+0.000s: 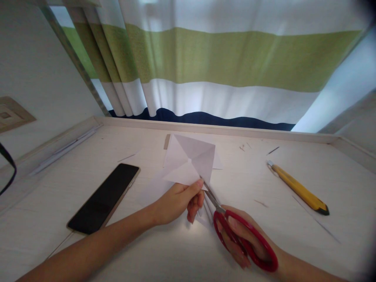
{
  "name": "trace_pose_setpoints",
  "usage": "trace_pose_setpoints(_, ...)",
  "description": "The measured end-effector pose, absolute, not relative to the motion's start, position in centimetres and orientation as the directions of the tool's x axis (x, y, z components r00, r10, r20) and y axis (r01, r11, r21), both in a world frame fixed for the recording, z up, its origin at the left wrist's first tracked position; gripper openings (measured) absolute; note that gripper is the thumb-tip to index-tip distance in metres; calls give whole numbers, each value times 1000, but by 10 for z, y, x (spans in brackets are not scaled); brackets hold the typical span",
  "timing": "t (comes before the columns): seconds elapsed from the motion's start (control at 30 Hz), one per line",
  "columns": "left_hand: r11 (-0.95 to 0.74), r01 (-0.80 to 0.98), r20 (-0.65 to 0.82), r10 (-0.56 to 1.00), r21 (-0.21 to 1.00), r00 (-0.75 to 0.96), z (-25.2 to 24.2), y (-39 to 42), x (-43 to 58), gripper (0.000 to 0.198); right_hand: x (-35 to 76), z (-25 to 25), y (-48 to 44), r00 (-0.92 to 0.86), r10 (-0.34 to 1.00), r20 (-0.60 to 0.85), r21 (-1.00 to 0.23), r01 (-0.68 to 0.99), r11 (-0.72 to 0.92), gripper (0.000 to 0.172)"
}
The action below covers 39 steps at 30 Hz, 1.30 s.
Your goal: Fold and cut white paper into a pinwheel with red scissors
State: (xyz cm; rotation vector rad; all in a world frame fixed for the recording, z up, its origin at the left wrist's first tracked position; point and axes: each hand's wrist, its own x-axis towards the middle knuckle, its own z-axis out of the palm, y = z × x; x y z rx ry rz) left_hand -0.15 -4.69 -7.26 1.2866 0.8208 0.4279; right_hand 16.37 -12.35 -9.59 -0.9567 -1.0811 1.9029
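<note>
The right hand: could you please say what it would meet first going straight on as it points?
Probably the white paper, since the red scissors point at its near edge; the left hand is close beside, though depth is unclear.

Room: we take it for a home, though which room of it we cannot tell.
Curtain: beyond the desk's far edge we see a fabric curtain (223, 58) banded white, green and dark blue, daylight glowing through it as at a window.
Wall: past the left edge we have a plain pale wall (35, 51) with a beige plate (14, 113), seemingly a household switch or socket.
Desk: we face a white desk (164, 254) with a raised rim (182, 127) along its far edge.
Everyday things: we find a phone (104, 199) toward the left edge, a yellow cutter (298, 189) toward the right, and ordinary red-handled scissors (219, 208) between.
</note>
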Motion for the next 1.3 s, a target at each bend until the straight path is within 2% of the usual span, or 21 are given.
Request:
trace_pose_setpoints(0.33, 256, 139, -283, 698, 957, 658, -72, -47, -2, 53, 166, -116, -125, -463, 870, -171, -893, -300, -335, 31)
trace_pose_setpoints(0.97, 261, 103, -258, 677, 960, 689, -76, -45, -3, 51, 164, -114, -129, -446, 871, -208, -879, -305, -366, 30)
trace_pose_setpoints(1.3, 242, 117, -253, 669, 963, 698, -75, -46, -3, 49, 161, -114, -133, -472, 865, -169, -875, -332, -352, 31)
